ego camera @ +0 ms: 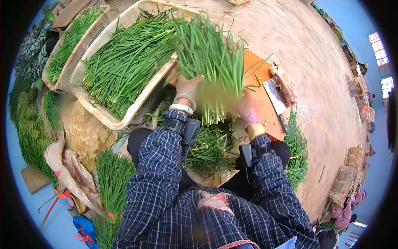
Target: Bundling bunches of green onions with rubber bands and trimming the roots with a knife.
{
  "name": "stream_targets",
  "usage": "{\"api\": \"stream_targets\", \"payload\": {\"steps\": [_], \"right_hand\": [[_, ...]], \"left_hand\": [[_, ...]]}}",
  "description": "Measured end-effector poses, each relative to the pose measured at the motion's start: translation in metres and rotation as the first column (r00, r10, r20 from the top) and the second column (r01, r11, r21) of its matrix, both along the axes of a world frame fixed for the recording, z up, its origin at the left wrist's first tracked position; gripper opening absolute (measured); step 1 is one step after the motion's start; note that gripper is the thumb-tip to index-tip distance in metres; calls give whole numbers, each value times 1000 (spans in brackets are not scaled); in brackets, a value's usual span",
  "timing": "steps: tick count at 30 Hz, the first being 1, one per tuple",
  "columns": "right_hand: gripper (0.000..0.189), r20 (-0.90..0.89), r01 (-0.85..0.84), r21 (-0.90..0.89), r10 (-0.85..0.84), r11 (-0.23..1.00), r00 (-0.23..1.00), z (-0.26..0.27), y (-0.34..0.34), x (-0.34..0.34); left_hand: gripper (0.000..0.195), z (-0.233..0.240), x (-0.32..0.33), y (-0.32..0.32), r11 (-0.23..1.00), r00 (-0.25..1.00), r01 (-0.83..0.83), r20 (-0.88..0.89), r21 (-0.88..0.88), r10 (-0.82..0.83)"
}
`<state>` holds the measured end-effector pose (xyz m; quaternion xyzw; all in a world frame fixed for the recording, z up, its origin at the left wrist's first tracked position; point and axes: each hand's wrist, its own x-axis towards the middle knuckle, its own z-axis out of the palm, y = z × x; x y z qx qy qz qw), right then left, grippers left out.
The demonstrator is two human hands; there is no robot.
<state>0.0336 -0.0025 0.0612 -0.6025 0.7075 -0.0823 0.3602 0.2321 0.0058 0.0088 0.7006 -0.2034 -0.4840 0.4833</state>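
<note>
A thick bunch of green garlic chives (211, 56) stands leaves up between my hands, pale cut ends down. My left hand (188, 88), in a light glove, grips its left side. My right hand (248, 109), in a pink glove, is at the bunch's lower right; a blur hides part of the contact, and its fingers are not clear. Beyond it lies an orange board (258, 71) bearing a cleaver (275, 96) with a black handle and a crumpled cloth (283, 84). Loose trimmed leaves (211, 149) are heaped below the bunch, between the knees.
A white plastic crate (124, 119) full of chives stands at the left, a second crate (67, 77) beyond it. Tied chive bundles lie at left (113, 180) and right (295, 152). Blue bag (85, 232) at lower left. Crates (340, 183) and people are far right.
</note>
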Motion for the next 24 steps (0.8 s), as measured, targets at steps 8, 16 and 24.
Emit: {"api": "stream_targets", "payload": {"steps": [8, 16, 24], "right_hand": [[79, -6, 93, -38, -93, 995, 996, -21, -54, -69], [98, -34, 24, 7, -23, 1000, 999, -62, -142, -3], [56, 785, -341, 331, -56, 880, 618, -20, -96, 17]], "left_hand": [[95, -5, -10, -27, 987, 956, -122, 281, 107, 87], [76, 29, -15, -59, 961, 968, 230, 63, 154, -242], [45, -23, -9, -66, 961, 900, 188, -356, -203, -251]]}}
